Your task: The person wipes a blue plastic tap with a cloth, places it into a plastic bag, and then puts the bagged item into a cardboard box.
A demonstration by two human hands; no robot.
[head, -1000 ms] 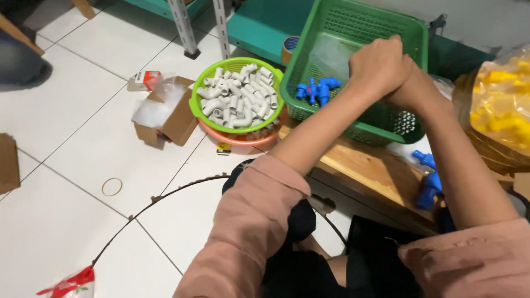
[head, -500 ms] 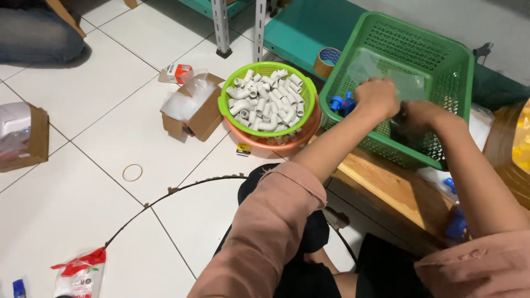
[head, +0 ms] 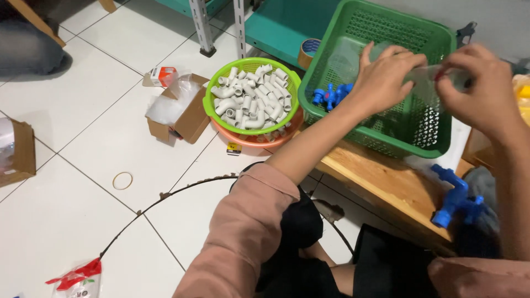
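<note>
Here the left hand (head: 381, 83) and right hand (head: 477, 91) pinch a clear bag (head: 425, 77) between their fingers, held over the green basket (head: 430, 140). The film looks slippery; a loose pinch could drop it among the blue taps (head: 331, 95) just left of the left fingers. Further left, the bowl (head: 251, 96) of white elbows crowds the basket's rim. Below the fingers the basket overhangs the wooden surface (head: 386, 182), so a downward push could tip it. Open floor lies well left.

Clear plastic bag (head: 425, 74) above green basket (head: 386, 118)
</note>
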